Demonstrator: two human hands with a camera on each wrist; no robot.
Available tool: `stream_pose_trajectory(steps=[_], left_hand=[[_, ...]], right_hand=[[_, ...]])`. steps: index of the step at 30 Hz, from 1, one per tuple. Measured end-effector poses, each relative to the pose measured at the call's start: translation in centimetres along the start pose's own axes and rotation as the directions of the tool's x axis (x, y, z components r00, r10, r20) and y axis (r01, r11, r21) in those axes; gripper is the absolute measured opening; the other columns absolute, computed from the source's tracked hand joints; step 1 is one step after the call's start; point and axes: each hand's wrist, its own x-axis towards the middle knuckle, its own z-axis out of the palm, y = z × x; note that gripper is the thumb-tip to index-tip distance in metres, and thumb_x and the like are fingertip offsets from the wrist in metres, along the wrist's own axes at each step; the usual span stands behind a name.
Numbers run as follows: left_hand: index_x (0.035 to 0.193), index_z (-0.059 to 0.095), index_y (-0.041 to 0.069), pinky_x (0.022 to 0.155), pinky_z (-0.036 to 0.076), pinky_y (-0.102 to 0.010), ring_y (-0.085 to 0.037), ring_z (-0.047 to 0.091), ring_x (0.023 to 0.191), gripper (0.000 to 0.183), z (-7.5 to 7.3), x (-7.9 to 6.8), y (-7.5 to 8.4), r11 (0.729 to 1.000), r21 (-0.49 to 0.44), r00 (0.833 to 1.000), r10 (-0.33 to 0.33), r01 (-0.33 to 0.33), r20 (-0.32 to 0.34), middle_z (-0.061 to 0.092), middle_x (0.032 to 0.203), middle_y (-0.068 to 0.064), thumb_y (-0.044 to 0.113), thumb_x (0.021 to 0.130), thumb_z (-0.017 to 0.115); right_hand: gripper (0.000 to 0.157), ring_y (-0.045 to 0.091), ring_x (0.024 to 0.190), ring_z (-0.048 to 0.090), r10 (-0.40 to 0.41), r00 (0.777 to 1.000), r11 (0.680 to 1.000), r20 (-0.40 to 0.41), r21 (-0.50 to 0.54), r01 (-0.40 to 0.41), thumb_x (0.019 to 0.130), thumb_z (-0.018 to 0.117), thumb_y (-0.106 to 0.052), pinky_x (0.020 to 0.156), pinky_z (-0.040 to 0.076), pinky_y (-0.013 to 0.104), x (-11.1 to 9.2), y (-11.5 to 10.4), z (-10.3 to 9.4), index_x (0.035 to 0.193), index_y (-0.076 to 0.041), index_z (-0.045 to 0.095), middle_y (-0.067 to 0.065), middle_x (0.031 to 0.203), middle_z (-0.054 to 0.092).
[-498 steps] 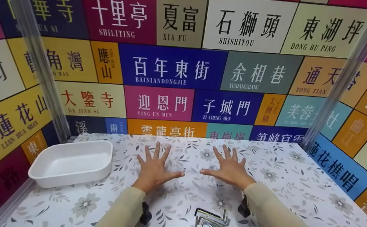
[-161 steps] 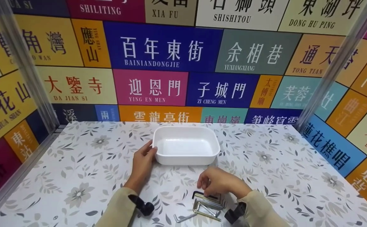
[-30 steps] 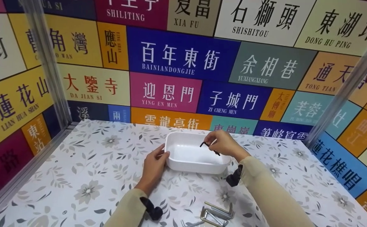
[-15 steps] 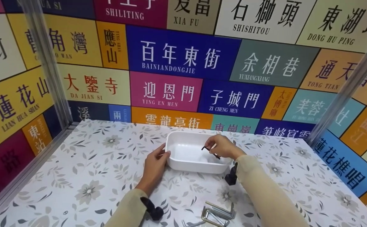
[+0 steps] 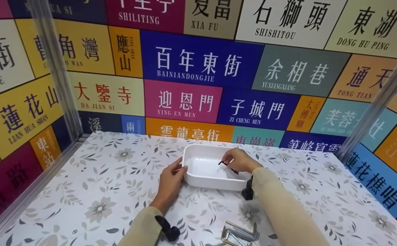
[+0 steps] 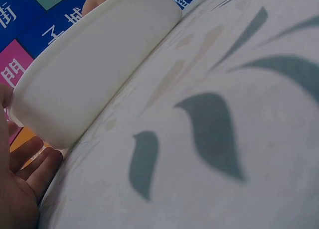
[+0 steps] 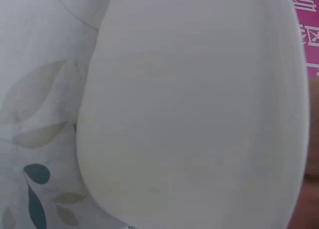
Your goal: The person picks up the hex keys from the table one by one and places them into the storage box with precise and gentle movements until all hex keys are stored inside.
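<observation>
A white plastic tray [image 5: 215,182] with rounded corners stands on the flowered tabletop. My left hand [image 5: 171,179] holds its left end, thumb at the rim and fingers along the outside; the left wrist view shows those fingers [image 6: 42,171] low against the wall. Inside the tray's right half, my right hand [image 5: 242,160] pinches a black hex key [image 5: 234,170], its short bent arm pointing left. In the right wrist view the tray wall [image 7: 189,104] fills most of the picture and hides the key. Several metal hex keys [image 5: 241,234] lie in a loose pile nearer me.
The tabletop [image 5: 92,184] has a grey leaf and flower print. Behind it rises a wall of coloured sign panels [image 5: 198,63], with clear-edged corner posts [image 5: 61,71] at left and right. My right sleeve [image 5: 280,205] passes beside the hex key pile.
Earlier the tray stood at the left and both hands lay spread. It came to the middle under my left hand. My right hand picked the black hex key from the pile and lowered it into the tray.
</observation>
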Motion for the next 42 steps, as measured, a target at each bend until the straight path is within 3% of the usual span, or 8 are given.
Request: stream_pose_trajectory(steps=[8,17,23,27,32,37,42], left_hand=[[0.139,0.051,0.025,0.085,0.051,-0.030,-0.015,0.059,0.105,0.052,0.0,0.0,-0.1,0.999,0.016,1.000,0.031,-0.031,-0.004,0.063,0.120,-0.001,0.036,0.089,0.058],[0.141,0.048,0.027,0.089,0.051,-0.032,-0.016,0.058,0.107,0.053,-0.1,0.1,0.2,1.000,0.000,1.000,-0.003,0.003,0.019,0.062,0.123,0.000,0.036,0.090,0.057],[0.140,0.049,0.029,0.090,0.050,-0.031,-0.016,0.057,0.108,0.051,-0.1,0.1,0.2,1.000,-0.004,1.000,-0.024,0.024,0.019,0.060,0.125,0.000,0.037,0.090,0.057],[0.140,0.048,0.029,0.091,0.050,-0.032,-0.016,0.057,0.108,0.051,-0.2,0.1,0.2,0.999,-0.007,0.999,-0.033,0.033,0.019,0.061,0.125,0.000,0.037,0.090,0.057],[0.139,0.049,0.030,0.090,0.050,-0.031,-0.015,0.057,0.107,0.050,-0.1,0.1,0.1,0.999,-0.001,0.999,-0.032,0.032,0.021,0.061,0.123,0.001,0.037,0.090,0.057],[0.138,0.051,0.028,0.085,0.051,-0.029,-0.015,0.059,0.103,0.050,0.0,0.2,0.1,1.000,0.001,1.000,-0.016,0.016,-0.001,0.063,0.121,0.000,0.036,0.089,0.058],[0.141,0.048,0.027,0.087,0.051,-0.030,-0.014,0.059,0.103,0.052,-0.1,0.3,0.2,0.999,0.007,0.999,-0.034,0.034,0.005,0.062,0.123,0.000,0.036,0.090,0.056]], right_hand=[[0.029,0.014,0.075,0.055,-0.013,1.000,0.998,-0.006,-0.061,0.013,0.069,0.058,0.015,0.066,0.045,0.023,0.5,0.3,0.1,0.092,0.001,0.069,0.012,0.084,0.069],[0.030,0.017,0.081,0.057,0.058,0.998,0.996,0.006,-0.060,-0.058,0.071,0.059,0.013,0.070,0.047,0.025,0.8,0.1,-0.3,0.095,-0.001,0.070,0.013,0.090,0.069],[0.029,0.016,0.079,0.057,0.016,0.999,0.997,0.036,-0.076,-0.013,0.070,0.059,0.013,0.070,0.047,0.025,1.0,0.6,-0.1,0.094,0.001,0.069,0.014,0.089,0.069],[0.026,0.016,0.079,0.057,0.040,0.998,0.996,0.048,-0.082,-0.036,0.072,0.064,0.011,0.072,0.048,0.027,1.1,0.5,0.1,0.095,-0.001,0.070,0.012,0.090,0.069],[0.024,0.016,0.081,0.057,0.074,0.996,0.986,0.049,-0.152,-0.066,0.074,0.067,0.007,0.080,0.048,0.033,1.1,0.7,0.3,0.093,-0.007,0.071,0.007,0.089,0.069],[0.022,0.018,0.083,0.059,0.035,0.998,0.977,0.050,-0.211,-0.024,0.075,0.067,0.006,0.084,0.048,0.037,1.3,0.9,0.4,0.092,-0.008,0.072,0.007,0.088,0.069],[0.022,0.018,0.083,0.058,0.050,0.997,0.972,0.050,-0.232,-0.037,0.076,0.066,0.005,0.086,0.047,0.038,1.5,0.8,0.5,0.091,-0.010,0.072,0.005,0.087,0.068]])
